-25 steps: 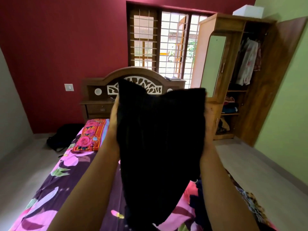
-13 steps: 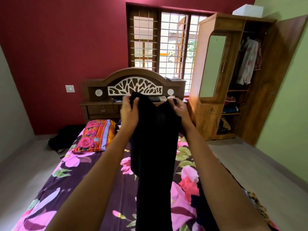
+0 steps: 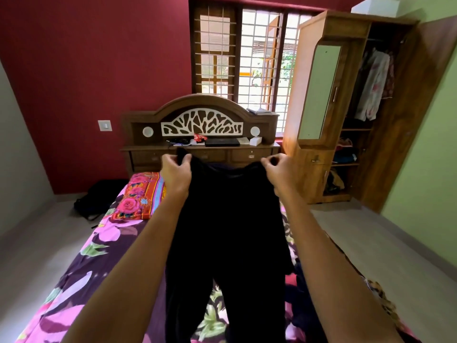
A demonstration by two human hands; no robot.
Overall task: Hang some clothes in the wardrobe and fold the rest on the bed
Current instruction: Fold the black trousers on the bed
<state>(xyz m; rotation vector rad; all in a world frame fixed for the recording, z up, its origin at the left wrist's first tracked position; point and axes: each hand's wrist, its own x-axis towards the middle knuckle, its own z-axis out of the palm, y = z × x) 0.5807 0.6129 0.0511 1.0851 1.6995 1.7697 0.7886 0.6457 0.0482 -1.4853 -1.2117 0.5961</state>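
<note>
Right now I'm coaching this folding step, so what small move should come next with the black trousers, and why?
Probably lower the black trousers flat onto the bed. The left hand and right hand each pinch a waistband corner, spreading it wide, and the two legs hang separated over the floral sheet. That suits laying them down for folding. The wardrobe stands farther off.

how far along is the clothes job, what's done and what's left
Done: a pale garment hangs in the open wardrobe. In hand: left hand and right hand hold black trousers up by the waistband over the bed, spread out, not yet folded. Left: dark clothes lie heaped at the bed's right edge; no folded stack is visible.
</note>
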